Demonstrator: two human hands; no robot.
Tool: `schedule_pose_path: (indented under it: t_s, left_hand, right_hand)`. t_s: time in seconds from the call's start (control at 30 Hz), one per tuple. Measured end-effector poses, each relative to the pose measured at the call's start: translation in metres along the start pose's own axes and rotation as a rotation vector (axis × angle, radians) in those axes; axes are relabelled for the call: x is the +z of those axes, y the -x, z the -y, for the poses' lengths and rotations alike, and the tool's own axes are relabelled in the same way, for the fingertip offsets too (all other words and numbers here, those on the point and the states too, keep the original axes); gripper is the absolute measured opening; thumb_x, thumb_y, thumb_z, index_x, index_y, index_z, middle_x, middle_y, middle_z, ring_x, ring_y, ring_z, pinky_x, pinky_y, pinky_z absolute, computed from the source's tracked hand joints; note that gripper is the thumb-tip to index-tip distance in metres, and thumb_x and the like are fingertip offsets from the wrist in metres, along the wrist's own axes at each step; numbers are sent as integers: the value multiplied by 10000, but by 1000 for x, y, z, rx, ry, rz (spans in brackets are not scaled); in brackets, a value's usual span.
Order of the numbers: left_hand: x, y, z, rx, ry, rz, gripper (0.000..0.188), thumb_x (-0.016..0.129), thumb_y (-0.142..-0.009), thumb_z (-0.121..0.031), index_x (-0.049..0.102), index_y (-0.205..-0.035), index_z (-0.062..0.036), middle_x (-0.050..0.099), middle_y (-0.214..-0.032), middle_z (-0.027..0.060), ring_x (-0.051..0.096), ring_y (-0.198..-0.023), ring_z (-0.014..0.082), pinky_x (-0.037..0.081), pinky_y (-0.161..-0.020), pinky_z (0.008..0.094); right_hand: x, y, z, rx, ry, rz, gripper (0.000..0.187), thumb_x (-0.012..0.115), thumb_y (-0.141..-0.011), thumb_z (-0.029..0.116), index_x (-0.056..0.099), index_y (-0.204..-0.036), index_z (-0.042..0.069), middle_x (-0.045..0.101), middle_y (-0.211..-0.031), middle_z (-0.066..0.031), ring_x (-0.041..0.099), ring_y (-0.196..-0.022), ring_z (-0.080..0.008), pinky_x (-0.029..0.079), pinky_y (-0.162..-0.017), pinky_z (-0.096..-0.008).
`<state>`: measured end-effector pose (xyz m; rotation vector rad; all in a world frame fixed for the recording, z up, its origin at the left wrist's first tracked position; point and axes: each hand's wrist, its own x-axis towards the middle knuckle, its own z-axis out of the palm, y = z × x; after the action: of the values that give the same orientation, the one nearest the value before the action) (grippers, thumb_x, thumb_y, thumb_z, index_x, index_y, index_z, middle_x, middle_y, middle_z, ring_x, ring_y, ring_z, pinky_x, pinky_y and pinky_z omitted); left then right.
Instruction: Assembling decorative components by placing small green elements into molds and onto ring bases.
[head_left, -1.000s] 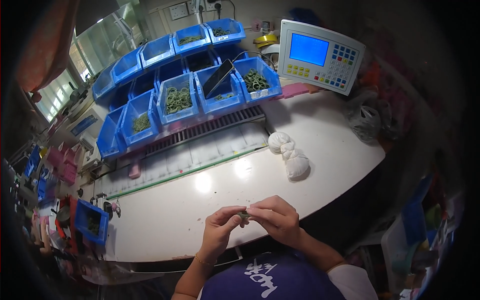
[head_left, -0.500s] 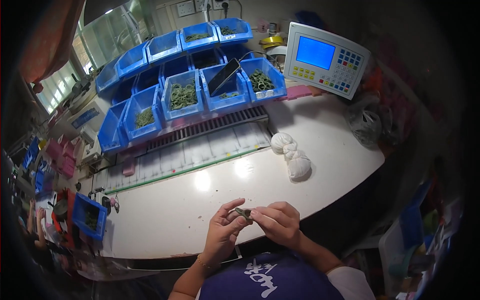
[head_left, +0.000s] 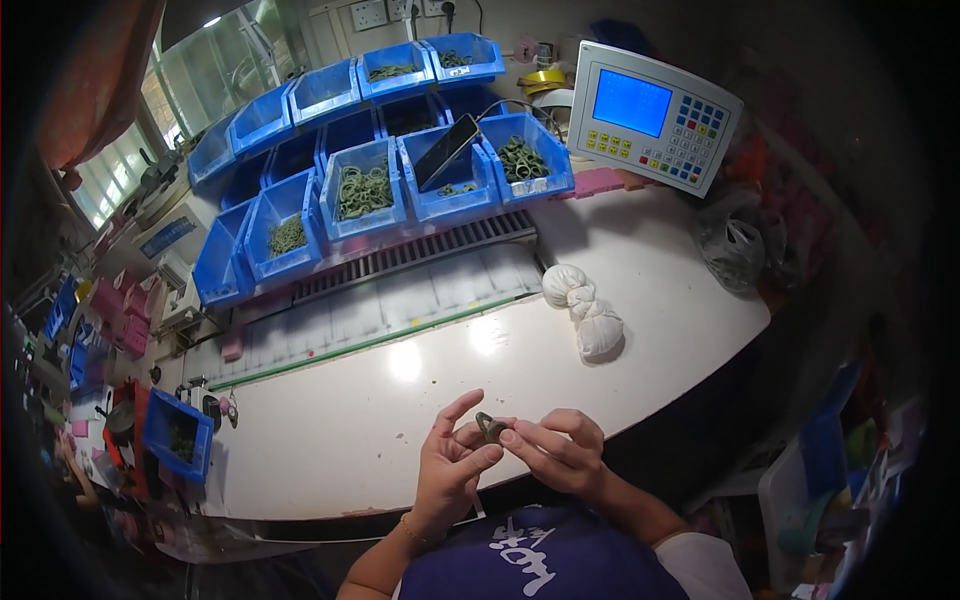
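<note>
A small dark green ring is held above the near edge of the white table, its loop tilted up. My right hand pinches it from the right between thumb and fingertips. On the other side, my left hand has its index finger raised and its thumb spread away. Its other fingers reach behind the ring; whether they touch it I cannot tell.
Blue bins, several with green rings, stand in tiers behind a gridded conveyor belt bearing a pink block. Right of it lie a knotted white cloth bundle and a keypad display unit. A phone leans in one bin.
My left thumb and index finger have spread apart, and the ring has tipped more upright in my right hand. On the belt, the pink block and coloured dots have shifted left.
</note>
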<state>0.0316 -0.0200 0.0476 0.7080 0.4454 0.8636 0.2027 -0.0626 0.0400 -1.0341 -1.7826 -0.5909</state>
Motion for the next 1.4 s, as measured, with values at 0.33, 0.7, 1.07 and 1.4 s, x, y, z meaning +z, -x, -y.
schedule_pose_path:
  t_s: [0.33,0.7,1.07,1.4]
  left_hand:
    - [-10,-4,5,827,-982,-35,695,739,-754,129,382,-1332,-19,657,-1115,205,676,-1034,280,555,-900,378]
    - [-13,-7,7,1049,-1108,-33,679,743,-715,142,415,-1289,-12,686,-1058,219,701,-980,329,572,-855,394]
    - [-9,-4,6,761,-758,29,708,672,-794,178,320,-1369,-38,619,-1161,231,630,-1128,312,549,-951,398]
    - [-12,-6,4,777,-912,8,753,715,-774,139,335,-1401,-30,638,-1135,189,651,-950,198,539,-855,311]
  right_hand:
    - [-2,-9,5,378,-399,52,316,778,-710,-19,732,-1005,81,702,-1015,-57,593,-832,-231,492,-727,-317]
    - [-1,-15,14,191,-280,-37,354,836,-687,44,717,-1016,93,697,-949,-22,582,-788,-195,502,-658,-298]
    - [2,-12,16,153,-288,-11,327,822,-695,18,725,-999,88,701,-952,-18,592,-790,-175,504,-658,-292]
    - [4,-14,17,376,-382,-23,265,788,-750,27,718,-1000,79,696,-928,-27,607,-782,-208,504,-693,-314]
